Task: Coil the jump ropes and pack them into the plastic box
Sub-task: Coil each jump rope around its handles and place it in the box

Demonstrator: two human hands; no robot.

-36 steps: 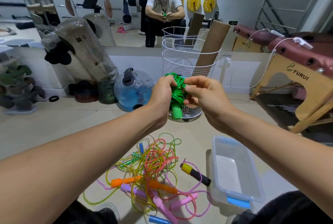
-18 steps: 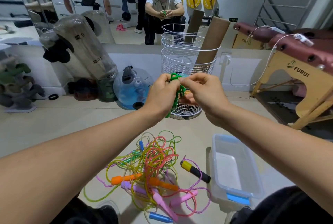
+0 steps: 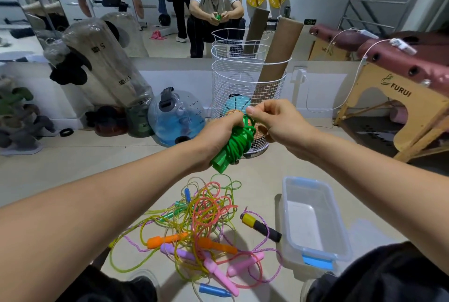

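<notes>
While a tangle of coloured plastic jump ropes (image 3: 194, 233) sprawls on the floor beside the clear plastic box (image 3: 315, 219), the left hand (image 3: 216, 138) grips a coiled green jump rope (image 3: 237, 146) above them. Right hand (image 3: 279, 124) pinches its top strand, white wire basket (image 3: 245, 87) behind.

Green rope (image 3: 239, 141) bundle now lower, tilted.

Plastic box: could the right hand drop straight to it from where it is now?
Probably yes. The box sits open and lidless on the floor below the right hand, nothing between; but that hand is pinching the green rope.
</notes>
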